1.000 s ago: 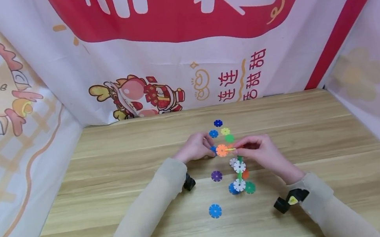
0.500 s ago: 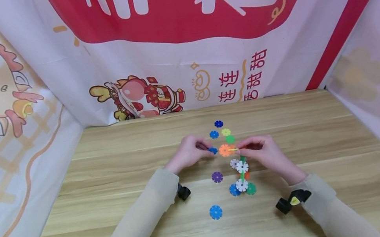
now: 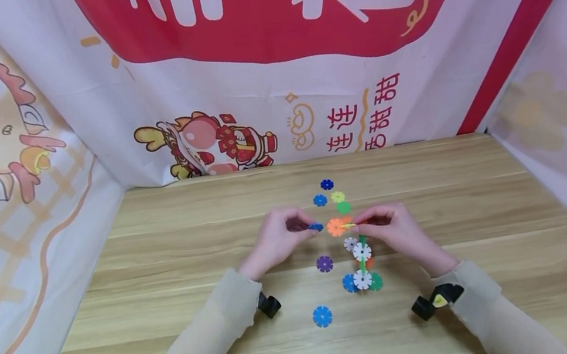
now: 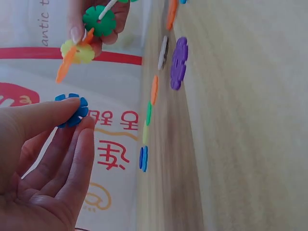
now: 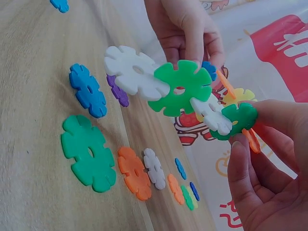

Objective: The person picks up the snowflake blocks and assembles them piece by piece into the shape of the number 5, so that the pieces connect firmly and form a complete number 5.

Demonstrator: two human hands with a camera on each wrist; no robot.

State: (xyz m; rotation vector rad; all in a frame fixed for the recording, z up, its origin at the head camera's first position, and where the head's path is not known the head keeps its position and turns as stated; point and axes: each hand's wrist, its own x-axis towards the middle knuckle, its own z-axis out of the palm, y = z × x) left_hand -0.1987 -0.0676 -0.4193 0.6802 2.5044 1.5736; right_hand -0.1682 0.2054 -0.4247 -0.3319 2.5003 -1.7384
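Observation:
My left hand (image 3: pixel 272 240) pinches a small blue notched snowflake disc (image 4: pixel 73 114) between thumb and fingers, held up off the table. Facing it, my right hand (image 3: pixel 395 228) grips a chain of interlocked snowflake discs at a dark green disc (image 5: pixel 240 118). From there the chain runs toward the person through a white disc (image 5: pixel 210 114), a light green disc (image 5: pixel 195 82) and another white disc (image 5: pixel 127 72). At its left end, a yellow disc (image 4: pixel 84 54) carries an orange disc (image 3: pixel 336 228), which stands a short gap from the blue one.
On the wooden table (image 3: pixel 188 224) lie loose discs: a purple disc (image 3: pixel 325 264) and a blue disc (image 3: pixel 322 316) nearer the person, a green disc (image 5: pixel 89 153) and an orange disc (image 5: pixel 134 173) below the chain, and several farther back. Printed cloth (image 3: pixel 271 78) walls the back and sides.
My left hand has drawn back left and toward the person with the blue disc, widening the gap to the orange disc. My right hand and the chain have barely moved.

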